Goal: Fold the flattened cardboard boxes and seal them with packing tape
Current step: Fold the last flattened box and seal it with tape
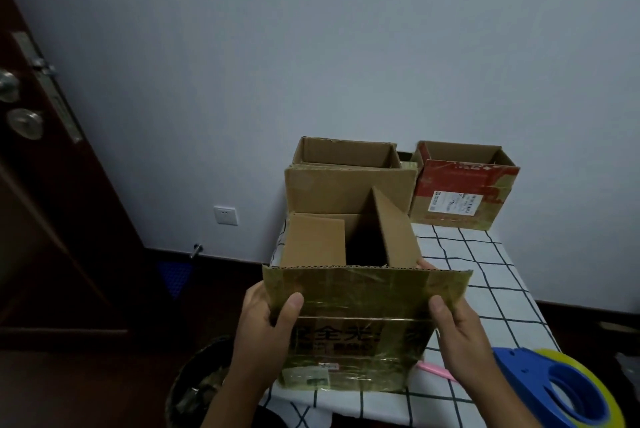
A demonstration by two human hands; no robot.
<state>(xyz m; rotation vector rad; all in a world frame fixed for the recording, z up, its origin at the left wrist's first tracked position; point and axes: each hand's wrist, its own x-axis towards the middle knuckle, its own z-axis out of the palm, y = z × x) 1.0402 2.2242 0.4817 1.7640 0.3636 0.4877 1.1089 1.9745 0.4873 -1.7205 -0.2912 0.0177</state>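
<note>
Box in hand: an opened-up cardboard box (349,289) stands at the lower centre of the frame, on the near left part of the table, its top open and its outside covered in shiny old tape.
Near flap: the flap (363,292) closest to the camera stands upright; two side flaps lean inward over the dark opening.
Left hand: the left hand (266,320) grips the near flap's left end, thumb on the outer face, fingers curled behind it.
Right hand: the right hand (457,334) holds the flap's right end, thumb pressed on the outside, fingertips showing over the top edge.
Table: a table (485,271) with a white cloth checked in dark lines fills the lower right.
Tape: a blue tape dispenser (550,389) with a yellowish roll lies at the lower right corner, near the right wrist.
Pink item: a small pink object (434,370) lies on the cloth just beside the box; what it is cannot be told.
Other boxes: a plain open box (346,154) stands behind the held one, and a red-printed open box (460,192) at the far right against the wall.
Floor: a dark bin (197,382) sits below the table's left edge.
Door: a dark wooden door (41,185) fills the left edge.
</note>
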